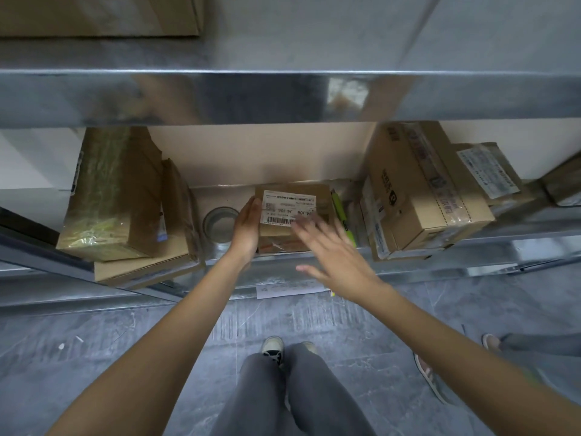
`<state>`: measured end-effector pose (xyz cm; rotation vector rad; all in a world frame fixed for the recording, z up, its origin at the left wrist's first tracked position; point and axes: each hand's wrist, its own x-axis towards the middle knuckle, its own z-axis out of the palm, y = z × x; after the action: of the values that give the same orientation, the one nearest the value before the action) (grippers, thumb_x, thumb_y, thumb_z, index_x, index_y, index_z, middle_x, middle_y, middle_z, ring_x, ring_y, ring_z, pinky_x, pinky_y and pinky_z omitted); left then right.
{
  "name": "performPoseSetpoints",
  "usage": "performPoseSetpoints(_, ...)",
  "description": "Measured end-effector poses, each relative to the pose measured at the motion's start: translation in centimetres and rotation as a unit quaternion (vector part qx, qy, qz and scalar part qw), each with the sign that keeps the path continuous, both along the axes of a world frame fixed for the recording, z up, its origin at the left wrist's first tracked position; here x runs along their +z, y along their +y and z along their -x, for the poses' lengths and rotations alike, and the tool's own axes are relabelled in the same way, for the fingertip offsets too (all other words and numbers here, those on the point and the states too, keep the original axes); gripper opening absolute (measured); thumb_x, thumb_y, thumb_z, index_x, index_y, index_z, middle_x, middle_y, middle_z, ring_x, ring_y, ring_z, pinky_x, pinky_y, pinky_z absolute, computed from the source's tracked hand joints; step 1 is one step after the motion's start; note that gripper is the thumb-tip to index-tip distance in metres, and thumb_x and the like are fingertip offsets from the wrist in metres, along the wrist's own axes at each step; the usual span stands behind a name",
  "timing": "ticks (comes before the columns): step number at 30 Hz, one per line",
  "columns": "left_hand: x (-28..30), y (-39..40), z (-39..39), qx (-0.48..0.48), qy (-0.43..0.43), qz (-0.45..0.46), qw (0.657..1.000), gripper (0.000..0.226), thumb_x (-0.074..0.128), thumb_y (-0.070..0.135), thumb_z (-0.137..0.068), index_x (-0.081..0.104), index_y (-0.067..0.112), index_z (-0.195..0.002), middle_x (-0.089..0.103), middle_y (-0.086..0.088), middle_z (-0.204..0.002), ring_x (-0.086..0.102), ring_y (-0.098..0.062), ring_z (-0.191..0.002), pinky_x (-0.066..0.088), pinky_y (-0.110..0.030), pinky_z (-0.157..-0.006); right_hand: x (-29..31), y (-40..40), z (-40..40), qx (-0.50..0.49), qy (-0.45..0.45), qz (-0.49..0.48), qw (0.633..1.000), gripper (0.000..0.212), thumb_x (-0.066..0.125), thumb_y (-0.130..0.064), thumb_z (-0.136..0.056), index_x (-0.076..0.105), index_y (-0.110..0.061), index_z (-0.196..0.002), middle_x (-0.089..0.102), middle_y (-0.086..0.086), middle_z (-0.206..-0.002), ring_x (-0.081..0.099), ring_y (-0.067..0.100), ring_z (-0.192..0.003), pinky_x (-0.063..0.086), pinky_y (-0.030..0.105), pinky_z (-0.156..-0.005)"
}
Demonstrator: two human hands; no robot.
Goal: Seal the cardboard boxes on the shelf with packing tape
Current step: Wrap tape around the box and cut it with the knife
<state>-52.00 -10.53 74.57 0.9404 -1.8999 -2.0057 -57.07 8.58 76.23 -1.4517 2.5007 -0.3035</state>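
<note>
On the shelf (pixel 314 265), the left hand (pixel 246 226) grips the small box (pixel 292 212) beside the tape roll (pixel 220 224), while the right hand (pixel 330 253) hovers spread over it.

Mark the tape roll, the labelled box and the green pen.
tape roll (pixel 220 224): head view, on its hollow core.
labelled box (pixel 289 206): head view, on its white label.
green pen (pixel 340 209): head view, on its barrel.

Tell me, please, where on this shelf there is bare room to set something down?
Bare shelf shows only behind the tape roll, between the leaning boxes and the labelled box. Right of that box it is crowded: green pen, then stacked boxes.
</note>
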Motion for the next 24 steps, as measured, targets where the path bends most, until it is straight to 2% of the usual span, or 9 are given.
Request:
performPoseSetpoints(2, 0.0, 0.3, -0.4, 0.062, 0.02, -0.037, 0.997, 0.032, 0.037, 0.03, -0.105, 0.065, 0.015, -0.104, 0.073, 0.0, -0.098, 0.069, -0.008, -0.088, 0.053, -0.029, -0.082, 0.0, -0.1, 1.2, -0.169, -0.118, 0.08, 0.975, 0.088, 0.055, -0.055, -0.089, 0.0, -0.032, -0.155, -0.001, -0.003, -0.163, 0.005, 0.02, -0.149, 0.018, 0.046, -0.12)
performPoseSetpoints(5, 0.0, 1.1, -1.4, 0.077, 0.019, -0.117, 0.99, 0.05, 0.026, 0.048, -0.104, 0.063, 0.02, -0.122, 0.071, 0.0, -0.116, 0.069, -0.015, -0.103, 0.054, -0.035, -0.091, -0.3, -0.3, 2.5, -0.308, -0.271, 0.184, 0.893, 0.083, 0.066, -0.053, -0.084, 0.027, -0.021, -0.15, 0.042, 0.005, -0.149, 0.039, 0.022, -0.137, 0.037, 0.042, -0.111)
performPoseSetpoints(8, 0.3, 1.2, -1.7, 0.061, 0.028, -0.102, 0.993, 0.046, 0.025, 0.049, -0.104, 0.061, 0.029, -0.124, 0.07, 0.007, -0.116, 0.067, -0.008, -0.103, 0.053, -0.026, -0.087, 0.3, -0.5, 3.2, -0.337, -0.228, 0.256, 0.877, 0.054, 0.061, -0.057, -0.085, 0.059, -0.015, -0.118, 0.067, 0.0, -0.111, 0.062, 0.016, -0.103, 0.05, 0.028, -0.085)
performPoseSetpoints(10, 0.8, 1.2, -1.6, 0.033, 0.025, -0.053, 0.998, 0.035, 0.03, 0.042, -0.105, 0.06, 0.032, -0.119, 0.068, 0.015, -0.108, 0.064, 0.005, -0.099, 0.049, -0.015, -0.086, 0.9, -1.1, 4.0, -0.364, -0.199, 0.279, 0.866, 0.039, 0.06, -0.049, -0.09, 0.06, -0.01, -0.092, 0.064, 0.004, -0.087, 0.06, 0.016, -0.079, 0.042, 0.023, -0.065)
performPoseSetpoints(12, 0.5, 1.1, -1.2, -0.011, 0.013, 0.012, 1.0, 0.024, 0.038, 0.033, -0.105, 0.058, 0.032, -0.117, 0.065, 0.023, -0.105, 0.062, 0.008, -0.099, 0.047, -0.01, -0.085, 1.1, -1.9, 4.9, -0.372, -0.22, 0.238, 0.87, 0.039, 0.056, -0.046, -0.094, 0.057, -0.009, -0.084, 0.061, 0.008, -0.079, 0.056, 0.018, -0.071, 0.038, 0.028, -0.06)
performPoseSetpoints(15, 0.1, 0.5, -0.2, -0.034, -0.01, 0.036, 0.999, 0.026, 0.044, 0.043, -0.1, 0.055, 0.031, -0.12, 0.065, 0.016, -0.109, 0.061, -0.008, -0.109, 0.049, -0.035, -0.096, 1.4, -3.6, 5.5, -0.352, -0.203, 0.15, 0.901, 0.041, 0.046, -0.045, -0.099, 0.058, -0.008, -0.109, 0.063, 0.007, -0.102, 0.06, 0.022, -0.091, 0.043, 0.029, -0.069)
performPoseSetpoints(18, 0.3, 0.0, 0.7, -0.032, 0.008, 0.037, 0.999, 0.039, 0.043, 0.042, -0.093, 0.052, 0.027, -0.128, 0.065, 0.007, -0.116, 0.061, -0.011, -0.113, 0.048, -0.03, -0.098, 2.5, -5.7, 5.6, -0.263, -0.015, 0.092, 0.96, 0.058, 0.039, -0.041, -0.102, 0.026, -0.012, -0.151, 0.032, 0.008, -0.154, 0.033, 0.024, -0.139, 0.033, 0.039, -0.108)
performPoseSetpoints(21, 0.2, 0.0, 1.1, -0.058, 0.024, 0.016, 0.998, 0.043, 0.04, 0.028, -0.1, 0.043, 0.018, -0.141, 0.055, 0.004, -0.136, 0.051, -0.008, -0.126, 0.039, -0.021, -0.106, 3.0, -8.3, 5.1, -0.095, -0.025, 0.005, 0.995, 0.065, 0.027, -0.052, -0.101, 0.01, -0.02, -0.155, 0.006, -0.003, -0.163, 0.003, 0.013, -0.149, 0.0, 0.047, -0.119)
performPoseSetpoints(24, -0.9, -0.3, 1.0, -0.068, 0.002, -0.02, 0.998, 0.063, 0.038, 0.047, -0.095, 0.03, 0.021, -0.152, 0.041, 0.003, -0.152, 0.037, -0.01, -0.14, 0.025, -0.037, -0.12, 1.4, -8.4, 3.9, -0.045, 0.048, -0.044, 0.997, 0.067, 0.017, -0.054, -0.1, 0.016, -0.015, -0.154, 0.011, -0.001, -0.162, 0.004, 0.012, -0.149, -0.003, 0.051, -0.117)
